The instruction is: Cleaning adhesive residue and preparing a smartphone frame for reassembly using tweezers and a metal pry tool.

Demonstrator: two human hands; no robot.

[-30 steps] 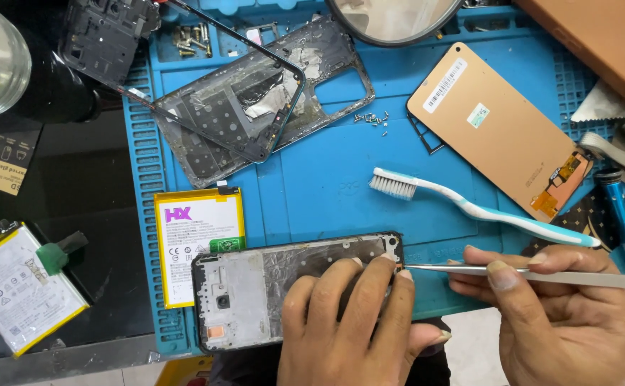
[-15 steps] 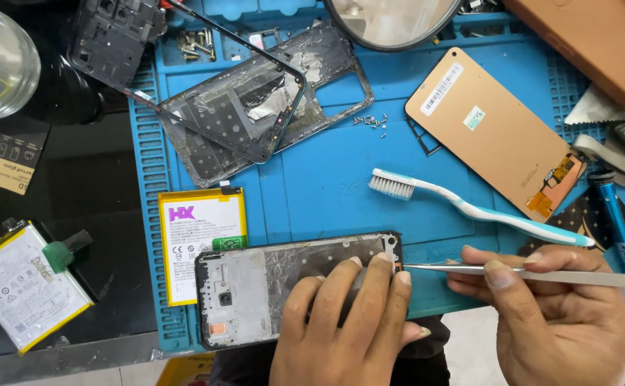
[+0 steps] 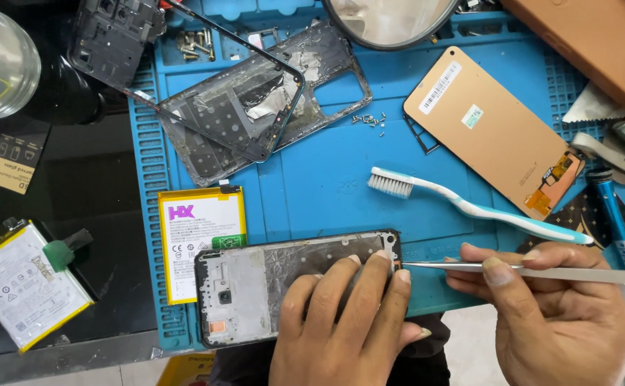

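An opened phone frame [image 3: 255, 286] lies face down at the front edge of the blue work mat [image 3: 326, 186]. My left hand [image 3: 348, 329] presses on its right half, fingers spread over the metal shield. My right hand [image 3: 555, 322] grips metal tweezers [image 3: 512, 271] held level, the tip touching the frame's right edge by my left fingertips. A white and teal toothbrush [image 3: 469, 207] lies just beyond my right hand.
A yellow-edged battery [image 3: 201, 239] sits left of the frame, another battery [image 3: 23, 286] on the black surface. Two bare phone frames [image 3: 255, 107], loose screws [image 3: 369, 120], a copper-backed display panel [image 3: 494, 129], a blue screwdriver [image 3: 616, 214] and a magnifier [image 3: 391, 18] lie further back.
The view has shifted slightly. Both hands stay on the frame and tweezers; the tweezers' tip remains at the frame's right edge.
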